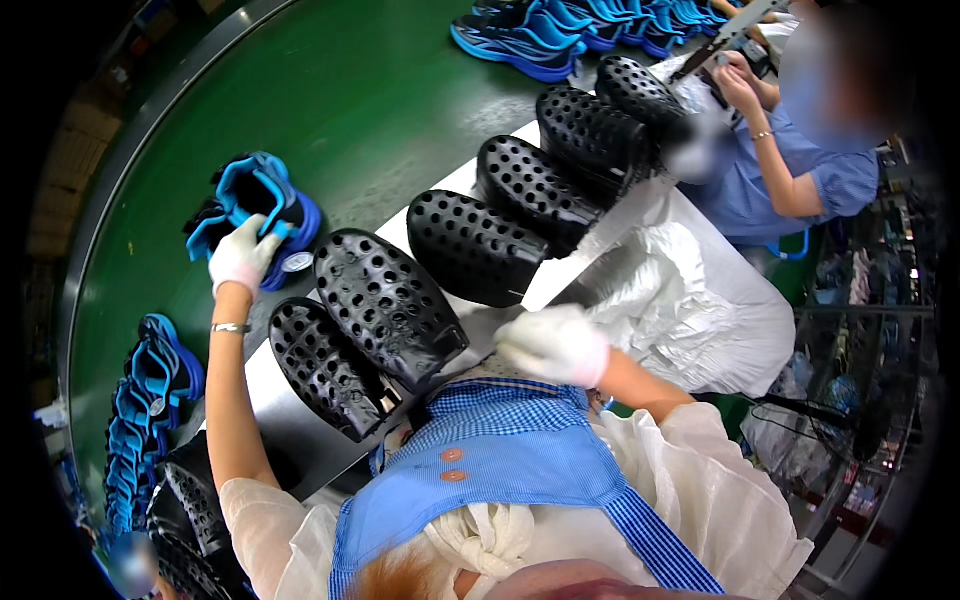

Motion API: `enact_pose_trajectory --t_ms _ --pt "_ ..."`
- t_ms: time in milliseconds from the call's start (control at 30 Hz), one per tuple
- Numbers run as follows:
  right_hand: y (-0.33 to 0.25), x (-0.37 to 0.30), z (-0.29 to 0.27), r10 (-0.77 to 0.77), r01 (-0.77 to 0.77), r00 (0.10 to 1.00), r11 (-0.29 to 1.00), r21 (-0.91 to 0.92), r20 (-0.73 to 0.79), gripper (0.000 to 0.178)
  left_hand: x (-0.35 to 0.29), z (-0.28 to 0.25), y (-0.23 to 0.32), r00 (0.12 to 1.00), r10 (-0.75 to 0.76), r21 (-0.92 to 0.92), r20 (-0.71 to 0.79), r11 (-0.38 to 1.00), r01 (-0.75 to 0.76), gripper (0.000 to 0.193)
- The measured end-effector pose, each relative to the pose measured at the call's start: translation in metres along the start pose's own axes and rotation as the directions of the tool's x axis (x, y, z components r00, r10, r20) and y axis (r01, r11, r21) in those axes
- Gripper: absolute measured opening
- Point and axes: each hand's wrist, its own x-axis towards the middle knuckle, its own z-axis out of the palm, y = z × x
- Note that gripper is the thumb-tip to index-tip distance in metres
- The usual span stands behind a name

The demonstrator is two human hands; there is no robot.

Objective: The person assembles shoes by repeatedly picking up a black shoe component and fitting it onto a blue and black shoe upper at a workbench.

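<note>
Hands: well apart. Left hand (245,257), gloved, fingers against blue-black shoes (307,217); whether clamped, I cannot tell. Right hand (555,345), gloved, blurred, near black holed shells (475,245); grip unclear to me. Shoes: on green surface (380,120), left of shells. Handling, my judgement: firm hold at shoe opening, soles kept level, passing clear of shells. Orientation: openings upward, blue sole showing at right; long axis seemingly near-to-far; toe end I cannot make out.

Blue-and-black shoes (265,195), paired closely together, light-blue linings showing, thick blue sole visible, openings upward, partly covered, on the green bench (350,130).
</note>
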Motion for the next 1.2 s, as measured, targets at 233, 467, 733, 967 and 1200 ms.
enact_pose_trajectory --t_ms 233,467,733,967,1200 --pt "0.013 0.046 -0.145 -0.159 -0.174 0.883 0.762 -0.624 -0.441 0.015 -0.007 0.002 -0.016 0.999 0.028 0.003 0.030 1.000 -0.028 0.039" --pt "0.038 0.084 -0.183 0.078 -0.049 0.997 0.576 -0.816 -0.005 0.030 -0.035 -0.003 -0.043 0.992 0.118 0.005 -0.041 0.993 -0.118 0.060" --pt "0.037 0.102 -0.202 0.258 0.012 0.938 0.639 -0.769 0.229 0.032 -0.057 -0.006 -0.058 0.948 0.125 -0.151 -0.292 0.973 -0.174 0.047" --pt "-0.018 0.132 -0.211 0.110 0.026 0.983 0.716 -0.698 0.149 0.032 -0.065 -0.023 -0.055 0.925 0.011 -0.428 -0.381 0.884 -0.187 0.043" --pt "-0.107 0.221 -0.104 -0.356 0.402 0.909 0.884 -0.237 0.214 0.032 -0.078 -0.052 -0.017 0.911 0.263 -0.948 -0.317 -0.051 -0.315 0.061"
